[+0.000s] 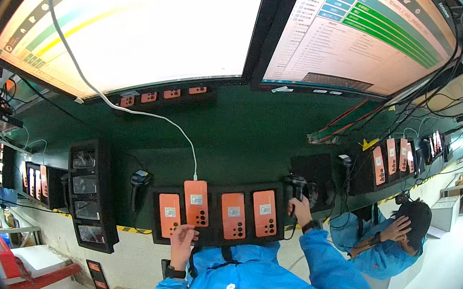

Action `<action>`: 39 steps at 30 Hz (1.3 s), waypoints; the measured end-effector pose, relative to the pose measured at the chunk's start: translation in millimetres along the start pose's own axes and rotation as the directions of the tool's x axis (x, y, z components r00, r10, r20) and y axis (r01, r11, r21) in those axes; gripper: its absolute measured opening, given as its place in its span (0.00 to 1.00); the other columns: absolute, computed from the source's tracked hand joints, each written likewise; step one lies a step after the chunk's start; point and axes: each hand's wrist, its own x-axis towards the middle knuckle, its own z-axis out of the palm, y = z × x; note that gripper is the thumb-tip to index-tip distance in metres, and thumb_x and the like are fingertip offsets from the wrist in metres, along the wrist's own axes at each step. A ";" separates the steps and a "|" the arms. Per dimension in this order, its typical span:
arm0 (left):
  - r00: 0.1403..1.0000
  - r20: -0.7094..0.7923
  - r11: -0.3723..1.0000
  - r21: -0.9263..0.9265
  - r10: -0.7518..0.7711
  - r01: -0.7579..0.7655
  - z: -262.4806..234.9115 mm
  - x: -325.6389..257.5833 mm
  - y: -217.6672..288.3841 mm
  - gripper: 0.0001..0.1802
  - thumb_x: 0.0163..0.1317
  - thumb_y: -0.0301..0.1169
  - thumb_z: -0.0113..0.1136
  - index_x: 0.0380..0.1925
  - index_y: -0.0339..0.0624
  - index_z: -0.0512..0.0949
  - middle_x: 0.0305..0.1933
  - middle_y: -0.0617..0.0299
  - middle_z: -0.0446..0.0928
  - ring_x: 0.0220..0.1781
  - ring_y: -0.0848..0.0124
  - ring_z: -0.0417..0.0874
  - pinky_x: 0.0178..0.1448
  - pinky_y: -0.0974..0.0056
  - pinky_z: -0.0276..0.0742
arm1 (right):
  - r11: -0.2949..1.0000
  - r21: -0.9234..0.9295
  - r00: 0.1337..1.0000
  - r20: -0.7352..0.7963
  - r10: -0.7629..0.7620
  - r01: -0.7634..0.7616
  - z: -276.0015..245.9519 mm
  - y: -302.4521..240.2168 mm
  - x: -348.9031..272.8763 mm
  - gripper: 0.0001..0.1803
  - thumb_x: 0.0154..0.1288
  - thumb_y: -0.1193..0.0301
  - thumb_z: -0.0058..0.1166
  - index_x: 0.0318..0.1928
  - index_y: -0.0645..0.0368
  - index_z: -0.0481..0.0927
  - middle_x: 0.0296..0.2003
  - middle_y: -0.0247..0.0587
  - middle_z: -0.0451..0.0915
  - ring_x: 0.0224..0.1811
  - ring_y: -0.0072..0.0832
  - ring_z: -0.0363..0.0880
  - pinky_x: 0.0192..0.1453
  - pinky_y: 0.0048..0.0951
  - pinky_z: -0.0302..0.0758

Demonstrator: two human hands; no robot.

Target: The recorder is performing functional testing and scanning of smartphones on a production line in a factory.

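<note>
A black tray (213, 237) in front of me holds several orange phones, backs up, each with a white label. A white cable (182, 131) is plugged into the top end of the second phone from the left (196, 188), which juts past the tray's far edge. My left hand (182, 243) is at that phone's lower end, close to the leftmost phone (168, 201), fingers loosely bent and apart; whether they touch is unclear. To the tray's right, my right hand (301, 209) is closed around the handle of a black handheld scanner (296, 182).
Two monitors (258, 44) stand at the back of the green bench (234, 122). A black tray with dark devices (98, 200) and a second scanner (139, 178) lie to the left. On the right are more phones (392, 156), loose cables and a seated person (384, 244) in blue.
</note>
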 end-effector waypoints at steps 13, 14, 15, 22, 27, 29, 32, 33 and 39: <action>0.969 0.244 0.998 -0.055 0.041 -0.028 66.0 42.1 -16.6 0.08 0.65 0.27 0.53 0.41 0.37 0.75 0.33 0.63 0.79 0.34 0.75 0.79 0.38 0.70 0.74 | 0.990 -0.002 0.973 0.181 0.141 -0.143 31.2 4.3 -141.1 0.11 0.55 0.77 0.51 0.38 0.60 0.65 0.21 0.33 0.68 0.20 0.21 0.69 0.23 0.24 0.68; 0.962 0.267 0.998 -0.057 0.055 -0.041 70.6 43.9 -14.8 0.07 0.65 0.27 0.53 0.40 0.37 0.75 0.33 0.63 0.78 0.35 0.75 0.79 0.39 0.70 0.74 | 0.991 -0.026 0.980 0.150 0.130 -0.128 30.7 6.4 -139.4 0.10 0.56 0.76 0.52 0.37 0.61 0.66 0.21 0.34 0.69 0.20 0.22 0.69 0.23 0.25 0.68; 0.954 0.291 0.997 -0.060 0.071 -0.056 75.4 46.0 -13.9 0.06 0.64 0.26 0.53 0.39 0.37 0.75 0.33 0.63 0.78 0.35 0.75 0.79 0.39 0.70 0.75 | 0.993 -0.051 0.986 0.118 0.116 -0.110 31.7 3.7 -138.4 0.09 0.57 0.76 0.52 0.36 0.61 0.67 0.20 0.34 0.71 0.19 0.22 0.70 0.22 0.26 0.68; 0.943 0.300 0.987 -0.109 0.143 -0.115 86.1 48.6 -41.8 0.06 0.65 0.27 0.53 0.39 0.35 0.74 0.34 0.61 0.79 0.35 0.74 0.80 0.39 0.70 0.76 | 0.973 -0.218 0.967 0.219 0.127 -0.078 22.0 24.6 -130.4 0.10 0.57 0.71 0.54 0.35 0.64 0.71 0.19 0.36 0.74 0.19 0.23 0.72 0.24 0.26 0.69; 0.949 0.304 0.992 -0.121 0.080 -0.045 82.9 49.8 -47.0 0.07 0.65 0.27 0.54 0.40 0.35 0.74 0.34 0.59 0.80 0.35 0.73 0.81 0.39 0.69 0.77 | 0.983 -0.147 0.976 0.171 0.138 -0.113 26.1 26.2 -134.7 0.07 0.56 0.76 0.54 0.32 0.62 0.69 0.20 0.36 0.73 0.20 0.22 0.71 0.25 0.25 0.69; 0.945 0.305 0.990 -0.107 0.118 -0.089 79.8 56.7 -52.1 0.07 0.65 0.27 0.54 0.40 0.35 0.74 0.35 0.59 0.80 0.35 0.73 0.81 0.39 0.69 0.77 | 0.986 -0.054 0.976 0.139 0.166 -0.160 27.4 26.6 -135.7 0.07 0.56 0.75 0.54 0.32 0.62 0.69 0.21 0.36 0.73 0.21 0.21 0.71 0.25 0.24 0.69; 0.947 0.293 0.990 -0.084 0.133 -0.113 81.8 57.3 -52.2 0.08 0.65 0.28 0.54 0.40 0.35 0.74 0.35 0.59 0.80 0.35 0.73 0.81 0.38 0.69 0.77 | 0.986 -0.135 0.975 0.188 0.122 -0.097 27.9 12.9 -138.4 0.06 0.56 0.74 0.54 0.33 0.62 0.72 0.22 0.36 0.75 0.22 0.22 0.73 0.27 0.24 0.70; 0.950 0.286 0.992 -0.074 0.124 -0.107 83.7 57.2 -47.8 0.08 0.65 0.28 0.54 0.40 0.35 0.74 0.35 0.60 0.80 0.35 0.73 0.81 0.38 0.69 0.77 | 0.983 -0.170 0.980 0.171 0.099 -0.070 30.0 3.0 -141.7 0.07 0.56 0.74 0.54 0.34 0.63 0.74 0.23 0.35 0.75 0.22 0.23 0.73 0.28 0.24 0.70; 0.935 0.308 0.975 0.073 0.176 -0.208 102.0 68.9 -67.4 0.12 0.62 0.30 0.57 0.43 0.37 0.75 0.34 0.59 0.79 0.32 0.73 0.80 0.36 0.69 0.75 | 1.000 0.019 1.000 0.018 -0.023 0.022 15.4 17.0 -103.0 0.16 0.55 0.75 0.51 0.46 0.63 0.71 0.22 0.36 0.74 0.20 0.24 0.73 0.24 0.26 0.70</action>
